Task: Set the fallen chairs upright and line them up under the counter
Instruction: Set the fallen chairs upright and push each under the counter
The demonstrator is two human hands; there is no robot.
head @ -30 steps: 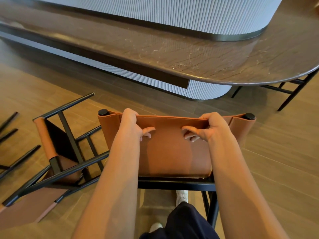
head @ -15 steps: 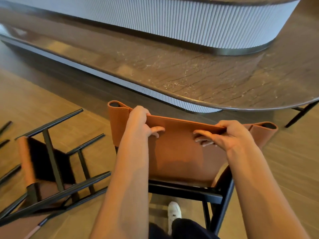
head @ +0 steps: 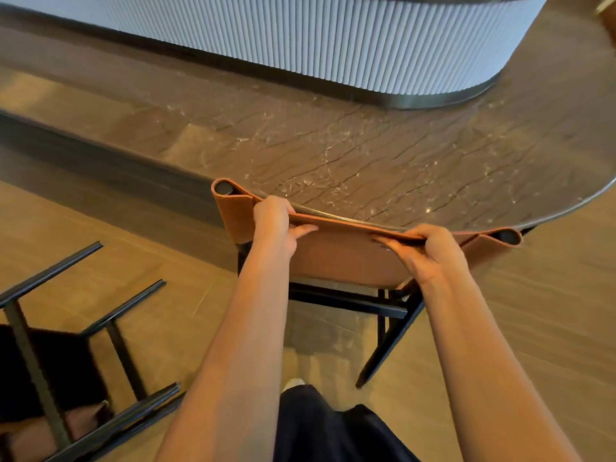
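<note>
Tan leather chair [head: 340, 261] stands upright at the worktop [head: 366, 151] edge, its backrest top clasped by left grip [head: 273, 221] and right grip [head: 430, 251]; one fallen chair [head: 66, 368] on the floor waits to be raised.

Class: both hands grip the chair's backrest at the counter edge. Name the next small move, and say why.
Probably let go. The left hand and right hand grip the backrest of the upright chair, which seems to meet the counter rim, so it looks placed. A fallen chair lies to the left, not yet righted.
</note>
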